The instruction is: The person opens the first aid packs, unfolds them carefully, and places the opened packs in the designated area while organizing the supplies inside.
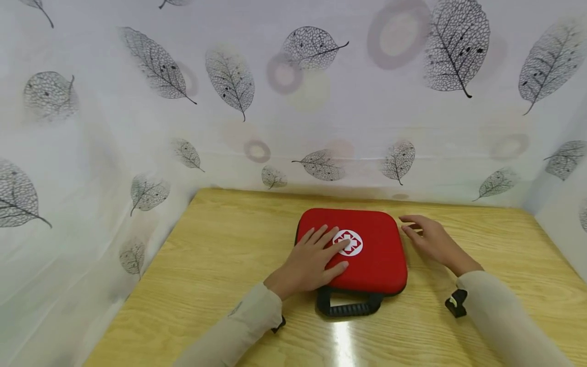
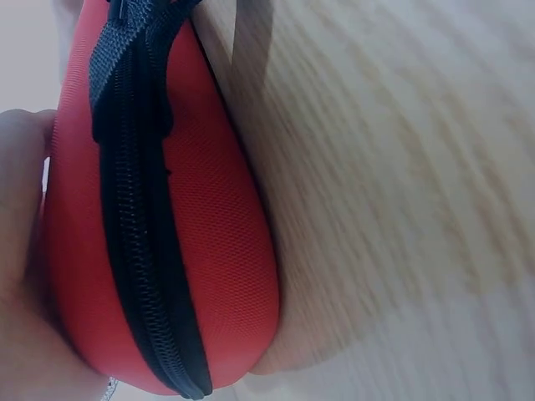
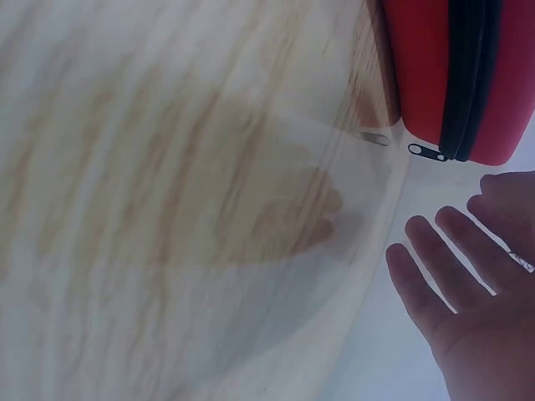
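A red zippered first-aid case point(image 1: 376, 255) lies flat on the table, a white round emblem point(image 1: 347, 242) on its lid. Its black handle point(image 1: 349, 309) points toward me. My left hand point(image 1: 306, 265) rests on the left part of the lid with fingers spread, one fingertip over the emblem. In the left wrist view the black zipper point(image 2: 138, 242) runs along the side of the case. My right hand point(image 1: 428, 238) hovers just off the far right corner, fingers loosely bent and holding nothing. The right wrist view shows a zipper pull point(image 3: 427, 152) hanging at the case's corner, near those fingers.
The light wood-grain table point(image 1: 220, 244) has a glossy surface with a bright reflection near its front. A pale curtain point(image 1: 321, 117) printed with leaves hangs behind it and on both sides. Black straps point(image 1: 456, 303) sit on the sleeves at the wrists.
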### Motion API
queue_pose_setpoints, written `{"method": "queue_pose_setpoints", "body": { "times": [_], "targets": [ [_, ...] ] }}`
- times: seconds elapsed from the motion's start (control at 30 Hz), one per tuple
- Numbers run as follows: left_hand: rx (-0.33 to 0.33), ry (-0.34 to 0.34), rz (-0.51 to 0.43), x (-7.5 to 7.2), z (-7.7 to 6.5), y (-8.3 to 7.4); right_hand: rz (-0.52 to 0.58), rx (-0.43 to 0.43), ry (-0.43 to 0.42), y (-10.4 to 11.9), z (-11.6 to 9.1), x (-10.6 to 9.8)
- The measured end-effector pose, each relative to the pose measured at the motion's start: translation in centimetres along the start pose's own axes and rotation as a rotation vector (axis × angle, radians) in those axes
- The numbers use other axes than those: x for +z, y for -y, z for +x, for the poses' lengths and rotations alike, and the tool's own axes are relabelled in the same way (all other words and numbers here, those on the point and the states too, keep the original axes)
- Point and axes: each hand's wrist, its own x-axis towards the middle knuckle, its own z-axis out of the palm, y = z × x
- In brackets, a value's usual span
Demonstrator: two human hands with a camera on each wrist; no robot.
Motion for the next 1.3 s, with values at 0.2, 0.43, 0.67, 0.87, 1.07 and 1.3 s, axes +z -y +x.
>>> {"method": "queue_pose_setpoints", "body": {
  "times": [0.2,0.43,0.67,0.87,1.07,1.3],
  "targets": [
    [-0.001,-0.012,-0.001,0.0,-0.9,0.2,0.018,0.032,0.035,-0.2,1.1,0.6],
    [0.0,-0.001,-0.013,-0.2,-1.6,0.5,0.048,0.065,0.064,-0.3,2.0,1.3],
    [0.021,-0.024,0.009,-0.5,-1.5,0.5,0.054,0.056,0.072,-0.4,2.5,1.7],
    [0.023,-0.024,0.021,-0.3,-1.6,0.5,0.105,0.061,0.095,-0.5,2.7,1.9],
    [0.029,-0.045,0.044,0.1,-1.6,0.6,0.134,0.052,0.097,-0.8,3.1,2.2],
    [0.029,-0.048,0.022,0.1,-1.6,0.6,0.182,0.049,0.108,-0.9,3.4,2.6]
  ]
}}
